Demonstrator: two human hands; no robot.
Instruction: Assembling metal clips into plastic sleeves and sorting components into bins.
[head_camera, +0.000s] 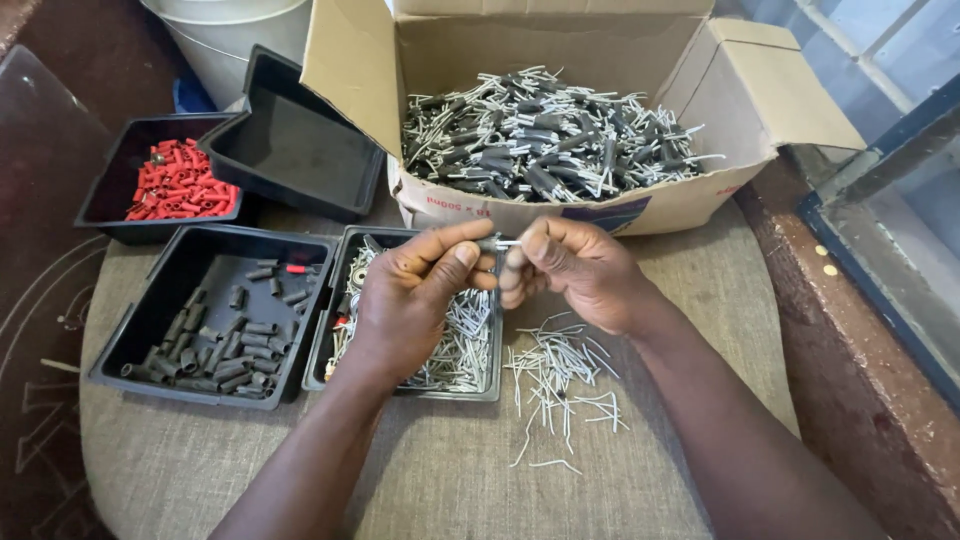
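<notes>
At twelve o'clock on the cloth-covered bench (420, 470) sits an open cardboard box (640, 205), heaped with grey sleeved metal pins (540, 135). At ten o'clock an empty black tray (290, 150) leans tilted over the rim of another black tray (115, 190) that holds red sleeves (180, 182). At eight o'clock a third black tray (150, 320) holds dark grey sleeves (215, 345), with one red sleeve near its far edge. Just beside it, toward six o'clock, a fourth tray (420, 388) is filled with bare metal pins (465, 340); the left hand hides part of it. At five o'clock a loose scatter of bare pins (560, 375) lies straight on the cloth.

Both hands meet at the centre, above the gap between the pin tray and the box. The left hand (415, 295) is closed narrow, thumb and forefinger pinched on the dark sleeved end of a single pin (497, 243). The right hand (575, 270) is likewise closed narrow, its fingertips pinched on the bare metal end of the same pin. The pin lies roughly level between the two hands, clear of the bench.
</notes>
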